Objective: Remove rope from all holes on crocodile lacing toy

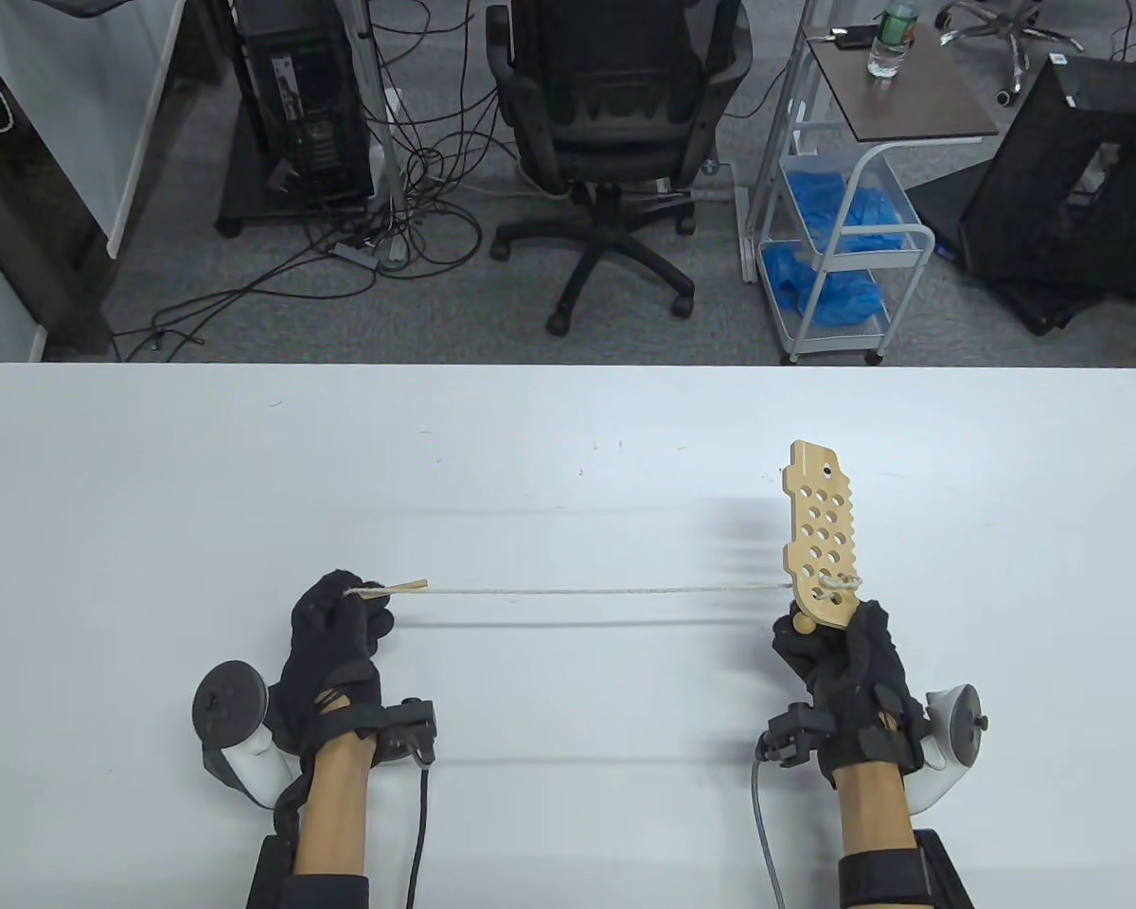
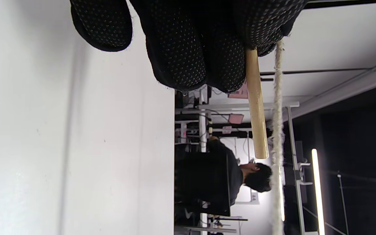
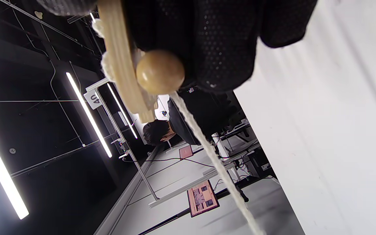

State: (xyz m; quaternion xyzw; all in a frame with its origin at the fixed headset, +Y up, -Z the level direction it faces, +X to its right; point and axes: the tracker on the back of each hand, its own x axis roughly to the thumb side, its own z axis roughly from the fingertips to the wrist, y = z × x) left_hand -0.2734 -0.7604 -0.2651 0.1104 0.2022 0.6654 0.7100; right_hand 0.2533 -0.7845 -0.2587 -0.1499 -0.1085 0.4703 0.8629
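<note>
Table view: left hand (image 1: 336,620) fingers (image 2: 181,42) pinch the needle (image 1: 405,589), right hand (image 1: 847,658) curls round the toy (image 1: 819,540) base above the bench (image 1: 568,436). Rope (image 1: 606,592) runs taut between them, looped through the lowest holes. Pull harder and the bead (image 3: 160,71) may jam, or the toy twist loose.

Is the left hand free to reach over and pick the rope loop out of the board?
Probably not yet: the left hand is pinching the wooden needle, with the rope taut to the loop. The table between is bare.
</note>
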